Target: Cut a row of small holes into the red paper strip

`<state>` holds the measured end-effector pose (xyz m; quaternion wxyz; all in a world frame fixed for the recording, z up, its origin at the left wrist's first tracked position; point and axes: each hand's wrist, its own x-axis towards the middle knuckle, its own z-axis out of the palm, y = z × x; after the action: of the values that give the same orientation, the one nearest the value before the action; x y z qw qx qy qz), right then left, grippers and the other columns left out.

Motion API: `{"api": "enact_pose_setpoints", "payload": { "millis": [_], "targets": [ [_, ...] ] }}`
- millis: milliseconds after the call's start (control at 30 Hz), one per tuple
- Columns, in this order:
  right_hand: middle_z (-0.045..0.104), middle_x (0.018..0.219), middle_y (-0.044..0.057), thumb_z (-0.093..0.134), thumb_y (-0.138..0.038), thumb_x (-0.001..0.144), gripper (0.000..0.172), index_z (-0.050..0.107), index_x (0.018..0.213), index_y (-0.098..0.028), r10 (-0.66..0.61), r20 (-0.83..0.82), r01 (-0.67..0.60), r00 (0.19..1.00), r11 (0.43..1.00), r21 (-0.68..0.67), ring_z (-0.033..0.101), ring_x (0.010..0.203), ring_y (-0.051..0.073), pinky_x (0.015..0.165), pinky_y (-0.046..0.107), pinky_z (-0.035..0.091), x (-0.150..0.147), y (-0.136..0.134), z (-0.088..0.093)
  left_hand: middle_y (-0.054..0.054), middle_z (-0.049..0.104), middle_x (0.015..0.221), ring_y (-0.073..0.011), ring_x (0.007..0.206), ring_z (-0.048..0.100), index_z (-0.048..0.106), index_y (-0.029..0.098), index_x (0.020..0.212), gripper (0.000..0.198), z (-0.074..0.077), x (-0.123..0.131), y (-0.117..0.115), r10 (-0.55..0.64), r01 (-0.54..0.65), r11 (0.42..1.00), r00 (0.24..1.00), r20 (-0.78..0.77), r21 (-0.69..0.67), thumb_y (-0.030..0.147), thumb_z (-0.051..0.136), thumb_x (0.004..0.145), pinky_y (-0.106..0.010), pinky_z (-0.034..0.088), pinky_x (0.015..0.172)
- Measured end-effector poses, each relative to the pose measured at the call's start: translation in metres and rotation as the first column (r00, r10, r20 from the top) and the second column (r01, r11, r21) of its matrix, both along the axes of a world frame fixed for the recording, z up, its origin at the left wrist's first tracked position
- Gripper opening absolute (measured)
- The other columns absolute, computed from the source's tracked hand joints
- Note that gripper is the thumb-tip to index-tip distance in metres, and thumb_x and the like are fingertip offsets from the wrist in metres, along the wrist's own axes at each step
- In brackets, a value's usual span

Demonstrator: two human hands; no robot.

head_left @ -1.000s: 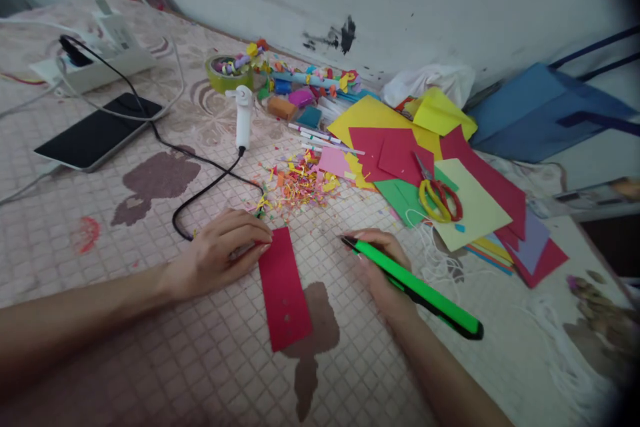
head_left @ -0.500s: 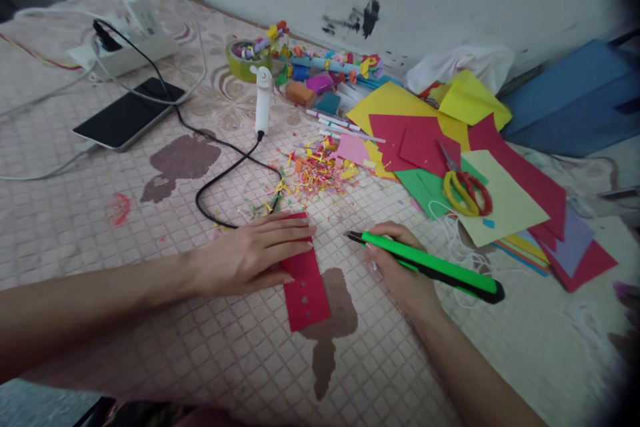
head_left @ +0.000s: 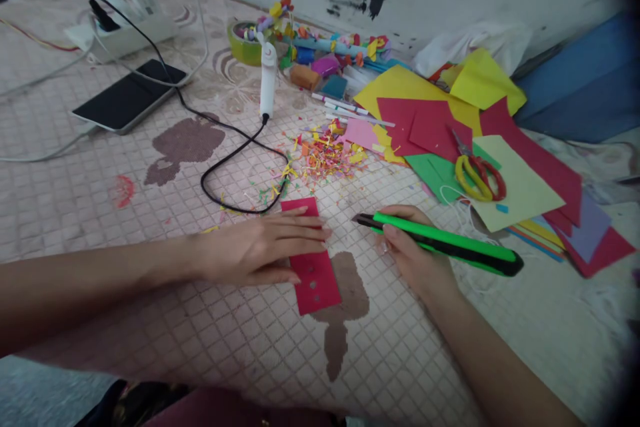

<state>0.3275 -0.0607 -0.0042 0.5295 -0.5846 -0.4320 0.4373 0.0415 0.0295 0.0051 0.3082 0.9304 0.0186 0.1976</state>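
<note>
Flat on the cloth lies a narrow strip of red paper (head_left: 327, 285), with a short row of small holes in its near half. My left hand (head_left: 257, 247) rests across its middle, fingers stretched out and palm down, covering part of it. To the right, my right hand (head_left: 413, 257) grips a green and black box cutter (head_left: 450, 240). The cutter's blade end points left toward the strip, apart from it and above the cloth.
Paper scraps (head_left: 327, 152) lie beyond the strip. Coloured sheets (head_left: 440, 127) and yellow-red scissors (head_left: 479, 177) are at right. A white glue gun (head_left: 269, 80) with a black cord, green tape (head_left: 244, 47), a phone (head_left: 131, 95) and a power strip (head_left: 135, 37) stand farther left.
My left hand has slid slightly toward me along the red strip, baring more of its far end. The box cutter has rolled a little in my right hand. The view has shifted slightly.
</note>
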Motion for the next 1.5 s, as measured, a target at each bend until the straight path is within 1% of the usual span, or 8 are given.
{"api": "enact_pose_setpoints", "payload": {
  "millis": [467, 700, 833, 967, 1100, 1267, 1400, 1500],
  "targets": [
    [0.063, 0.078, -0.002, 0.081, -0.038, 0.077, 0.020, 0.071, 0.093, -0.029, 0.023, -0.130, -0.022, 0.991, 1.000, 0.013, 0.052, 0.058, 0.012, 0.050, 0.028, 0.043, -0.002, 0.007, 0.003, -0.014, 0.062, 0.147, -0.0278, 0.142, 0.054, 0.053, 0.022, 0.149, 0.059, 0.004, 0.002, 0.007, -0.083, 0.079, 0.996, 0.992, -0.092, -0.044, 0.021, 0.072, 0.093, -0.052, 0.034, 0.126],
    [0.062, 0.073, -0.003, 0.077, -0.037, 0.080, 0.018, 0.072, 0.094, -0.028, 0.037, -0.169, -0.033, 0.985, 0.999, 0.024, 0.052, 0.056, 0.012, 0.051, 0.028, 0.042, 0.001, 0.010, 0.002, -0.016, 0.068, 0.138, -0.0255, 0.131, 0.064, 0.064, 0.019, 0.137, 0.039, 0.012, -0.005, -0.001, -0.014, 0.017, 0.999, 0.998, 0.069, -0.040, 0.017, 0.066, 0.098, -0.042, 0.052, 0.114],
    [0.061, 0.069, -0.003, 0.078, -0.038, 0.078, 0.018, 0.072, 0.092, -0.028, 0.036, -0.163, -0.032, 0.986, 0.999, 0.030, 0.053, 0.057, 0.013, 0.051, 0.028, 0.042, 0.000, 0.011, 0.003, -0.009, 0.076, 0.122, -0.0187, 0.112, 0.073, 0.068, 0.022, 0.126, 0.031, 0.022, -0.010, -0.019, -0.134, 0.121, 0.962, 0.990, -0.036, -0.244, 0.010, 0.062, 0.099, -0.028, 0.060, 0.099],
    [0.061, 0.069, -0.003, 0.079, -0.039, 0.077, 0.020, 0.071, 0.092, -0.028, 0.045, -0.149, -0.043, 0.988, 0.999, 0.015, 0.052, 0.055, 0.013, 0.050, 0.028, 0.042, -0.002, 0.012, 0.005, -0.008, 0.076, 0.120, -0.0183, 0.108, 0.075, 0.067, 0.020, 0.126, 0.026, 0.019, -0.010, -0.024, 0.160, -0.170, 0.911, 0.985, -0.057, -0.375, 0.018, 0.059, 0.102, -0.027, 0.062, 0.091],
    [0.062, 0.071, -0.003, 0.080, -0.038, 0.078, 0.018, 0.072, 0.090, -0.027, 0.010, -0.203, -0.004, 0.979, 0.999, 0.034, 0.052, 0.055, 0.011, 0.050, 0.026, 0.043, -0.006, 0.008, 0.007, -0.005, 0.079, 0.105, -0.0153, 0.093, 0.076, 0.071, 0.019, 0.110, 0.017, 0.012, -0.007, -0.016, 0.325, -0.313, 0.913, 0.946, 0.003, -0.263, 0.017, 0.056, 0.101, -0.024, 0.062, 0.081],
    [0.067, 0.082, -0.001, 0.081, -0.036, 0.078, 0.019, 0.074, 0.093, -0.027, -0.004, -0.142, 0.021, 0.990, 0.993, 0.114, 0.060, 0.063, 0.013, 0.054, 0.026, 0.050, -0.015, -0.004, 0.008, -0.008, 0.079, 0.109, -0.0174, 0.099, 0.076, 0.072, 0.018, 0.107, 0.020, 0.015, -0.001, -0.012, 0.248, -0.234, 0.954, 0.967, 0.052, -0.188, 0.014, 0.054, 0.101, -0.028, 0.061, 0.087],
    [0.067, 0.076, -0.002, 0.083, -0.037, 0.076, 0.021, 0.075, 0.092, -0.026, 0.012, -0.168, 0.006, 0.986, 0.994, 0.109, 0.058, 0.059, 0.011, 0.053, 0.024, 0.048, -0.015, -0.002, 0.006, -0.008, 0.065, 0.144, -0.0234, 0.142, 0.054, 0.064, 0.022, 0.137, 0.035, 0.016, 0.005, -0.018, -0.245, 0.246, 0.969, 0.966, -0.083, -0.004, 0.020, 0.058, 0.102, -0.042, 0.034, 0.128],
    [0.067, 0.072, -0.003, 0.083, -0.036, 0.073, 0.020, 0.075, 0.089, -0.026, -0.030, -0.222, 0.051, 0.975, 0.995, 0.088, 0.055, 0.054, 0.010, 0.049, 0.023, 0.045, -0.013, 0.003, 0.006, -0.007, 0.055, 0.153, -0.0205, 0.150, 0.044, 0.060, 0.018, 0.143, 0.039, 0.009, 0.003, -0.026, -0.357, 0.367, 0.929, 0.920, -0.161, 0.039, 0.024, 0.055, 0.105, -0.036, 0.018, 0.133]
  ]
}}
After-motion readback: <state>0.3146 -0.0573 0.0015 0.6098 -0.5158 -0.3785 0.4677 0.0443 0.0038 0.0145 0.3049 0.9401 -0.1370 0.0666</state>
